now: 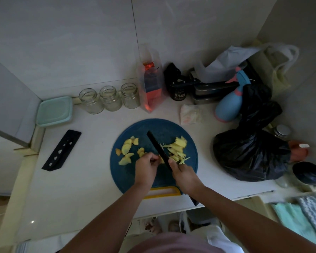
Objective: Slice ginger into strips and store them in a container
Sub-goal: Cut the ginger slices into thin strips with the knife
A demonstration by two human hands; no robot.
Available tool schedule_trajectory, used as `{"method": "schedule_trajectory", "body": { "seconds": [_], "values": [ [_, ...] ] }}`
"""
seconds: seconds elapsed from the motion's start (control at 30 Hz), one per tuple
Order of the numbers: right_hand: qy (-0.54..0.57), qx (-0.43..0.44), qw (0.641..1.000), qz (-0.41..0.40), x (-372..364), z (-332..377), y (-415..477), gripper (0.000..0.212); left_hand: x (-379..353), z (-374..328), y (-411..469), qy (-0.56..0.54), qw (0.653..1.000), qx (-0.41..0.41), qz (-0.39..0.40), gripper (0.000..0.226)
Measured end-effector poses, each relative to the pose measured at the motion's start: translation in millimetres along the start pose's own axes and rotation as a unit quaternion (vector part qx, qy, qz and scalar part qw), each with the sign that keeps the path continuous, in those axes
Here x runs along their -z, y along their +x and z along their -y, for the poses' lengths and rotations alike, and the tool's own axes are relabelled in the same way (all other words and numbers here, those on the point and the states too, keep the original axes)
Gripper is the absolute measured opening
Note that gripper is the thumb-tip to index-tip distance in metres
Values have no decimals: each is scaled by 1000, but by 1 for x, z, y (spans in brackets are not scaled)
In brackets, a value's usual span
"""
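Ginger is laid out on a round blue cutting board (164, 126) in two lots: uncut ginger slices (126, 148) on the left half and cut ginger strips (178, 148) heaped on the right half. Between them one small piece (161, 159), largely hidden by fingers, is held against the left face of a black knife (158, 148). The blade's long axis runs diagonally, with the tip pointing away and to the left and the handle coming back toward the body on the right. Uncut stock is thus kept on the left of the edge and finished strips on the right.

The grip of the left hand (146, 168) is pinched on the small piece with the fingertips curled in, just beside the blade. The grip of the right hand (185, 175) is wrapped round the knife handle. The next cut is judged to depend on the left fingertips being kept clear as the piece is fed rightward under the edge, since so little of it is left to hold.

Farther out on the tabletop (91, 179), a teal lidded container (54, 111) and three empty glass jars (109, 98) stand well apart at the far left, nearer the left hand. A black blade sheath (61, 150) lies between them and the board
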State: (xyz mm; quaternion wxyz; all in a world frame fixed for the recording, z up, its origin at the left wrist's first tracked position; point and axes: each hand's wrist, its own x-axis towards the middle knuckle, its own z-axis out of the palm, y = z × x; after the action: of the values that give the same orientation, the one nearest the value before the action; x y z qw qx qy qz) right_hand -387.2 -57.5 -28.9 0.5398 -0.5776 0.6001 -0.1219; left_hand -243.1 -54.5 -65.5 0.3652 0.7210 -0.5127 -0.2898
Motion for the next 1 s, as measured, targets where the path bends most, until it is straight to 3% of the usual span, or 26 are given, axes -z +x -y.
{"method": "schedule_trajectory", "body": {
  "seconds": [0.73,1.0],
  "values": [
    [-51,-12,999,-8,-19,5,9,50,0,9,4,47,998,-32,5,11],
    [-86,-29,995,-32,-32,6,26,61,2,10,5,32,999,-20,12,12]
  ]
}}
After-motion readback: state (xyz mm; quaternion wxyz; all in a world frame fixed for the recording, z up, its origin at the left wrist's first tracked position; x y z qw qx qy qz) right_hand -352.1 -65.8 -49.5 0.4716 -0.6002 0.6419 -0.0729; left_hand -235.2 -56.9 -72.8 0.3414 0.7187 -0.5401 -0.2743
